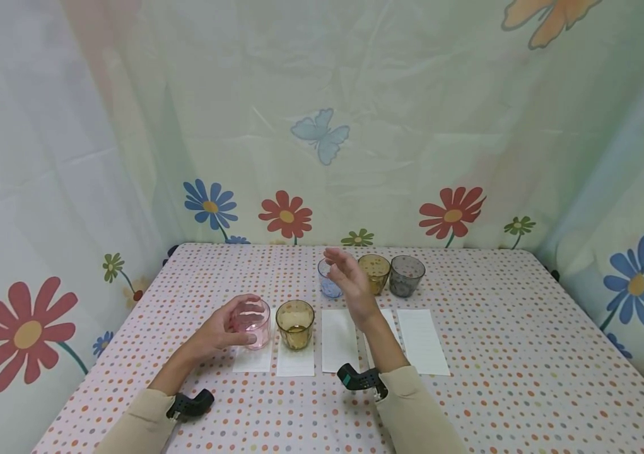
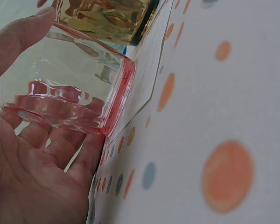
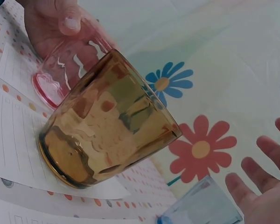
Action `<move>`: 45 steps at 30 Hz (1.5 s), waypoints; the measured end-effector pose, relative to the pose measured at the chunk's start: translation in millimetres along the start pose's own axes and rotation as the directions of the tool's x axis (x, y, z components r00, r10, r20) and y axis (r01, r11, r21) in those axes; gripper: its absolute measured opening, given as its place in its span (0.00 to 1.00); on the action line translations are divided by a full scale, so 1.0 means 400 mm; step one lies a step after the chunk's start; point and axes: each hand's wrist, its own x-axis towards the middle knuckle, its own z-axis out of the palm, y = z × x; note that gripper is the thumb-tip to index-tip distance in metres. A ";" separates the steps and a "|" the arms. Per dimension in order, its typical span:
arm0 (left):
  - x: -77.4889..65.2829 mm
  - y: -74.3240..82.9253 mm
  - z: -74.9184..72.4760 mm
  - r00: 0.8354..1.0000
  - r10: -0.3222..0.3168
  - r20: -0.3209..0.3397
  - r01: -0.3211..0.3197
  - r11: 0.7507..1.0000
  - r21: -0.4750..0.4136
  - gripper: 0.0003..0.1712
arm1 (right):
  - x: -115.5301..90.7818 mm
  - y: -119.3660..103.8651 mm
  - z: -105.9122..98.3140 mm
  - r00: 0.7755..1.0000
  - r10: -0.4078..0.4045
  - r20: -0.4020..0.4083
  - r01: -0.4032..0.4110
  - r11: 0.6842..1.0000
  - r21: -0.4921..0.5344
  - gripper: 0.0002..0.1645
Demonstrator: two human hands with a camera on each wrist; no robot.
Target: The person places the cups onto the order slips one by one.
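My left hand (image 1: 221, 329) curls round a pink clear glass (image 1: 259, 331), thumb on the near side and fingers behind it. The pink glass stands upright at a sheet of paper; in the left wrist view its base (image 2: 117, 100) is by the paper's edge. Just right of it an amber glass (image 1: 296, 325) stands upright on another sheet, with neither hand on it. My right hand (image 1: 354, 287) is raised with fingers spread, holding nothing. It partly covers a pale blue glass (image 1: 327, 287) in the head view; in the right wrist view, the blue glass (image 3: 200, 205) is beside its fingers (image 3: 259, 175).
Behind the right hand stand a second amber glass (image 1: 377, 274) and a grey glass (image 1: 407, 277). More white sheets (image 1: 339, 340) lie in a row, the rightmost sheet (image 1: 424, 340) beyond the right forearm. A dotted cloth (image 1: 497, 353) covers the table; flowered curtains surround it.
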 end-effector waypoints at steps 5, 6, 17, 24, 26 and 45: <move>0.000 0.002 -0.001 1.000 -0.005 -0.004 0.006 1.000 0.013 0.43 | 0.003 0.002 -0.010 0.998 -0.008 -0.056 0.003 0.997 -0.079 0.29; 0.000 0.002 -0.001 1.000 -0.006 -0.005 0.006 1.000 0.015 0.43 | 0.004 0.002 -0.011 0.998 -0.008 -0.067 0.002 0.996 -0.090 0.30; 0.001 0.002 0.001 1.000 -0.006 -0.001 0.006 1.000 0.007 0.43 | 0.009 0.018 -0.023 0.992 0.004 -0.130 -0.024 0.989 -0.149 0.32; 0.000 0.001 0.001 1.000 -0.004 -0.002 0.004 1.000 0.020 0.42 | 0.009 0.038 -0.019 0.985 0.026 -0.170 -0.058 0.981 -0.186 0.34; 0.000 0.001 0.000 1.000 -0.004 -0.001 0.004 1.000 0.011 0.42 | 0.009 0.045 -0.019 0.984 0.031 -0.174 -0.065 0.979 -0.195 0.35; 0.001 -0.001 -0.002 1.000 -0.010 0.002 0.010 1.000 0.008 0.43 | 0.022 0.094 -0.022 0.981 0.106 -0.160 -0.141 0.965 -0.222 0.46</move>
